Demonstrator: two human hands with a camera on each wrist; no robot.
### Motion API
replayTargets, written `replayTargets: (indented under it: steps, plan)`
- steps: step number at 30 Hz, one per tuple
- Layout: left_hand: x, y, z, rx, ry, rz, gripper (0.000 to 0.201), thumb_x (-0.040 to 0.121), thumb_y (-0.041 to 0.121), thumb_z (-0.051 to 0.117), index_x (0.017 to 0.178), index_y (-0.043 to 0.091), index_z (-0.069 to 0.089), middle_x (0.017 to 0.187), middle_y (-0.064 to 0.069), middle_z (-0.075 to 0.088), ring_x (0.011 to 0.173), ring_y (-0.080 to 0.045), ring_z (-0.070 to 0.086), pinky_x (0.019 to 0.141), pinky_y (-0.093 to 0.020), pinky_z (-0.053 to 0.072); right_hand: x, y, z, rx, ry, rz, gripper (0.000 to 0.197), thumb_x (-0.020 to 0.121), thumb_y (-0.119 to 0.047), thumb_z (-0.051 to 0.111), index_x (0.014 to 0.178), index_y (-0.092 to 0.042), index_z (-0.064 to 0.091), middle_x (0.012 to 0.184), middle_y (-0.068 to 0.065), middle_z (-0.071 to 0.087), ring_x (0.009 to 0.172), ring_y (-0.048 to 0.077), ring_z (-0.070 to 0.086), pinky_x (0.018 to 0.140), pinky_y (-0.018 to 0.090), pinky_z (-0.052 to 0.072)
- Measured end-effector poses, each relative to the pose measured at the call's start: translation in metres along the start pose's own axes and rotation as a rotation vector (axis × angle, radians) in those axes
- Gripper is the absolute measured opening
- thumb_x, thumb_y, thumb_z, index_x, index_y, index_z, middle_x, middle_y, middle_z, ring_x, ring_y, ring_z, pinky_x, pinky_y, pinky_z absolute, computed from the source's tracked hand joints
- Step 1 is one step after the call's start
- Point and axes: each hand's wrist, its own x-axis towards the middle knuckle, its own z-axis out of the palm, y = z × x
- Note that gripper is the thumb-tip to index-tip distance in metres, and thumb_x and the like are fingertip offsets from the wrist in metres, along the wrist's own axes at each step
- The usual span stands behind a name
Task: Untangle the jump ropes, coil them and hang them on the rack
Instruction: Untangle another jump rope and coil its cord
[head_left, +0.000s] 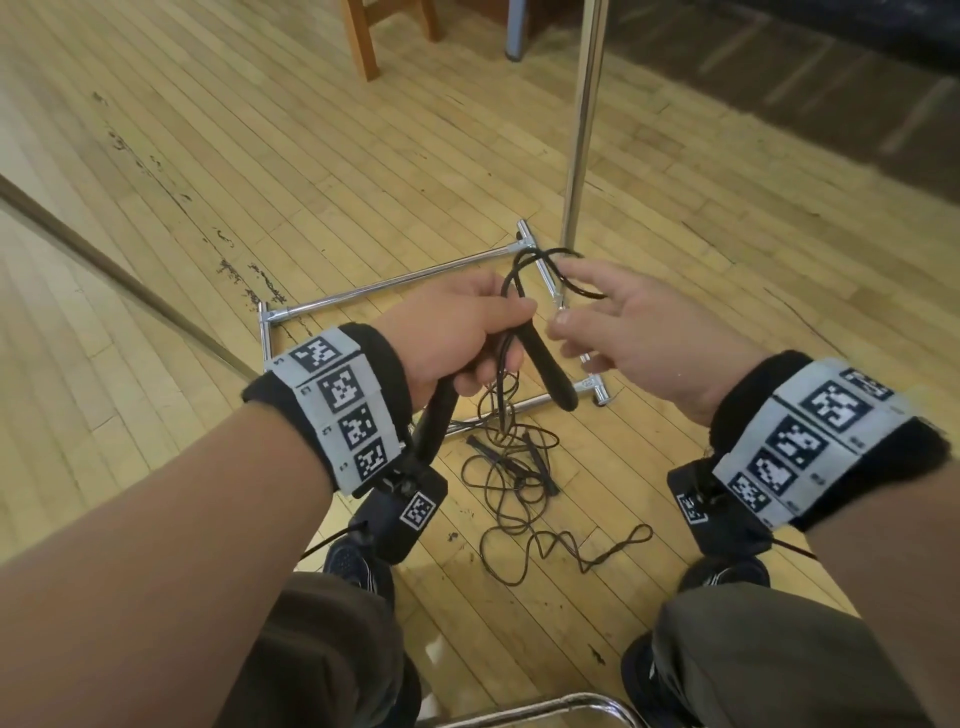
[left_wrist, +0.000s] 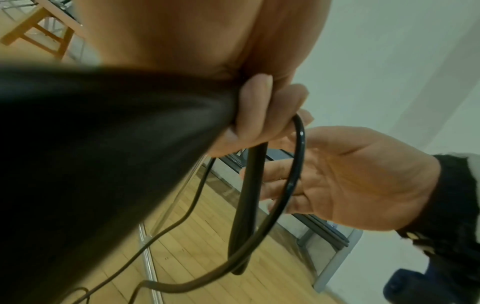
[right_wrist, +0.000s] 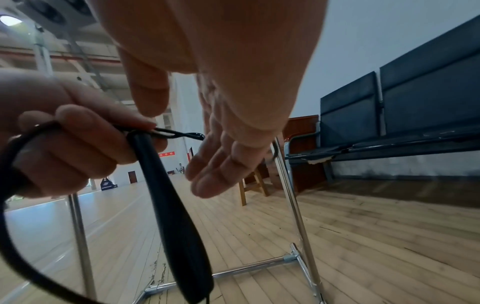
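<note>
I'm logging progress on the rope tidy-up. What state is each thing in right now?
left hand: grips two black handles and a loop of cord.
right hand: fingers straight, at the cord loop, gripping nothing.
held jump rope: lifted, cord trailing down, not coiled.
ropes on the floor: tangled in a loose pile.
rack: upright; nothing seen hanging on the visible part.

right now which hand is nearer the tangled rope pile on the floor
Left. The left hand hangs right above the rope pile, gripping handles; the right hand is open, off to its right.
</note>
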Motion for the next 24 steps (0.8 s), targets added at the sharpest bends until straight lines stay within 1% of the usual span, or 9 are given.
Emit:
replayTargets:
  steps: [3,5,8,10,12,14,18,21,24]
  plan:
    - [-0.002,0.002,0.003,0.050,-0.013,0.030,0.005,0.106,0.016,0.060,0.104,0.014,0.055,0.067,-0.008,0.068,0.046,-0.017,0.048,0.037,-0.023,0.031,-0.001,-0.004,0.002,0.128,-0.003,0.011,0.033,0.100,-0.048,0.060,0.133,-0.046,0.061,0.102,0.002,0.078,0.090,0.024,0.077,0.077,0.042,0.065]
    - [-0.004,0.002,0.009,0.138,-0.019,0.048,0.006,0.104,0.014,0.062,0.105,0.013,0.056,0.070,-0.008,0.071,0.048,-0.018,0.049,0.040,-0.024,0.032,-0.002,-0.007,0.005,0.223,-0.005,0.032,0.033,0.101,-0.049,0.060,0.129,-0.034,0.065,0.105,0.009,0.077,0.086,0.029,0.077,0.071,0.040,0.065]
    - [-0.004,0.003,0.020,0.279,-0.029,0.070,0.013,0.102,0.017,0.065,0.111,0.014,0.056,0.073,-0.008,0.071,0.052,-0.019,0.050,0.043,-0.025,0.034,-0.002,-0.007,0.015,0.171,0.045,-0.028,0.033,0.102,-0.040,0.062,0.117,-0.012,0.071,0.100,0.011,0.078,0.078,0.030,0.078,0.072,0.043,0.065]
    - [-0.003,0.003,0.025,0.355,0.007,0.089,0.015,0.101,0.020,0.067,0.110,0.017,0.056,0.073,-0.007,0.072,0.054,-0.020,0.053,0.044,-0.024,0.035,-0.002,-0.004,0.019,0.132,0.078,-0.056,0.028,0.105,-0.029,0.059,0.104,-0.006,0.073,0.096,0.011,0.078,0.076,0.034,0.077,0.075,0.050,0.065]
    - [-0.002,0.003,0.028,0.468,0.085,0.108,0.017,0.098,0.024,0.068,0.108,0.023,0.054,0.070,0.000,0.075,0.050,-0.015,0.057,0.042,-0.021,0.037,-0.001,-0.004,0.020,0.168,0.122,-0.038,0.026,0.106,-0.021,0.055,0.099,-0.005,0.074,0.097,0.014,0.078,0.074,0.035,0.077,0.072,0.047,0.065]
    - [-0.001,0.003,0.028,0.522,0.148,0.096,0.024,0.096,0.028,0.069,0.108,0.027,0.049,0.067,0.006,0.076,0.045,-0.010,0.059,0.037,-0.018,0.037,-0.001,-0.004,0.019,0.259,0.161,0.005,0.025,0.107,-0.019,0.052,0.100,-0.010,0.074,0.102,0.014,0.077,0.077,0.031,0.077,0.068,0.038,0.064]
    - [0.000,0.004,0.023,0.644,0.140,0.039,0.031,0.099,0.037,0.065,0.122,0.033,0.045,0.066,0.012,0.076,0.045,-0.005,0.066,0.036,-0.016,0.041,-0.004,-0.003,0.021,0.359,0.183,0.038,0.025,0.109,-0.019,0.048,0.107,-0.014,0.072,0.097,0.002,0.079,0.083,0.018,0.079,0.073,0.033,0.065]
    - [-0.001,0.005,0.020,0.748,0.112,0.023,0.025,0.101,0.043,0.061,0.124,0.037,0.053,0.064,0.016,0.075,0.050,-0.002,0.069,0.045,-0.019,0.046,-0.004,-0.002,0.021,0.271,0.253,-0.031,0.023,0.105,-0.021,0.056,0.098,-0.012,0.076,0.089,0.001,0.079,0.083,0.006,0.077,0.070,0.026,0.064]
    - [-0.003,0.003,0.020,0.741,0.103,0.025,0.019,0.102,0.048,0.059,0.119,0.040,0.055,0.065,0.015,0.075,0.051,-0.002,0.070,0.054,-0.022,0.045,-0.004,-0.004,0.019,0.258,0.307,-0.081,0.024,0.102,-0.022,0.064,0.090,-0.006,0.077,0.082,0.007,0.077,0.081,0.009,0.077,0.071,0.026,0.064]
